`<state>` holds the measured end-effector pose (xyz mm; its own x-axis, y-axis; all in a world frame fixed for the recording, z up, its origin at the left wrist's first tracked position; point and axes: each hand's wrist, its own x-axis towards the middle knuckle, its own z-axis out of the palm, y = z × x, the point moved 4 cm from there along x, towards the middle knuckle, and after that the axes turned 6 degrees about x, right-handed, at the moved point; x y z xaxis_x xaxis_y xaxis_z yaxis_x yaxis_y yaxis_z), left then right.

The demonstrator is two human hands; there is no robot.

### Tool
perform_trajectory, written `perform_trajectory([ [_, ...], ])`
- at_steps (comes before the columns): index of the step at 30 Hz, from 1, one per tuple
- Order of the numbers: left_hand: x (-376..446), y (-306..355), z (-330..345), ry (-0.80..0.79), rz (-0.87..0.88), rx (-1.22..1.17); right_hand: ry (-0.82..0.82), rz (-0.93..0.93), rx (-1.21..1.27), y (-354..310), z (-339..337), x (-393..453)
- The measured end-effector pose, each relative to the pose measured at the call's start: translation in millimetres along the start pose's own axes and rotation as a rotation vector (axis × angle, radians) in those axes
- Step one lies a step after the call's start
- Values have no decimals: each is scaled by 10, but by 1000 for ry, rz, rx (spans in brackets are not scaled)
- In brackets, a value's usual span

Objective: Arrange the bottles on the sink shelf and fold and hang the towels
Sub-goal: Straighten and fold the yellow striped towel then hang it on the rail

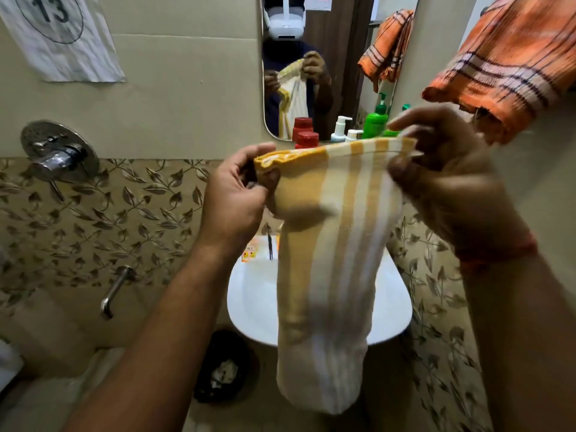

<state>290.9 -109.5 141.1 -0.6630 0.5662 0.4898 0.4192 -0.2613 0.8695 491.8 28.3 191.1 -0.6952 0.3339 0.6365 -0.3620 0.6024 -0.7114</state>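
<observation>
both hands pinch the towel top corners – left hand, right hand – so it hangs straight over the sink, prob. for folding.

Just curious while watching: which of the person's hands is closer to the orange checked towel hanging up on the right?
Right. The right hand, pinching the yellow-striped white towel, is just below-left of the orange checked towel. The left hand grips the striped towel's far corner, well left.

White sink, orange packet on its rim, shelf bottles: red-capped, white pump, green
</observation>
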Motion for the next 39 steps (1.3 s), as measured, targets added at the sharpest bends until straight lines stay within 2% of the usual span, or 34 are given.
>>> perform_trajectory([
  [2, 0, 69, 12, -7, 28, -1, -86, 121, -170, 100, 17, 7],
  [3, 6, 96, 8, -7, 37, -6, -60, 118, -181, 118, 15, -6],
  [5, 39, 128, -1, 14, 46, -35, 9, 70, 111, 63, -5, -8],
  [6, 46, 125, -13, 30, 41, -42, 32, 60, 170, 58, -2, -20],
  [9, 33, 167, -20, 40, 38, -39, 178, 106, -14, 164, -58, -31],
  [11, 14, 204, -16, 29, 47, -53, 264, 104, 80, 184, -93, -29],
  [13, 5, 215, -27, 33, 47, -101, 266, 106, 179, 163, -84, -46],
  [18, 47, 127, -64, -5, 37, -238, 265, 128, 236, 157, -70, -95],
  [20, 61, 44, -69, -93, -7, -443, 283, 131, 253, 136, -70, -92],
  [22, 17, -107, -26, -295, -49, -578, 295, 131, 247, 106, -59, -72],
  [24, -161, -342, 53, -499, -159, -487, 293, 138, 268, 94, -40, -34],
  [26, -358, -573, 130, -566, -281, -362, 295, 161, 321, 105, -31, 27],
  [28, -402, -673, 172, -470, -322, -349, 338, 196, 398, 150, -72, 85],
  [30, -334, -590, 198, -343, -290, -424, 329, 227, 501, 244, -147, 69],
  [33, -231, -304, 268, -256, -237, -451, 51, 432, 632, 557, -65, -310],
  [35, -181, -169, 292, -245, -227, -544, 1, 596, 608, 780, 116, -677],
  [39, -306, -444, 271, -403, -436, -708, 111, 560, 612, 857, 403, -771],
])
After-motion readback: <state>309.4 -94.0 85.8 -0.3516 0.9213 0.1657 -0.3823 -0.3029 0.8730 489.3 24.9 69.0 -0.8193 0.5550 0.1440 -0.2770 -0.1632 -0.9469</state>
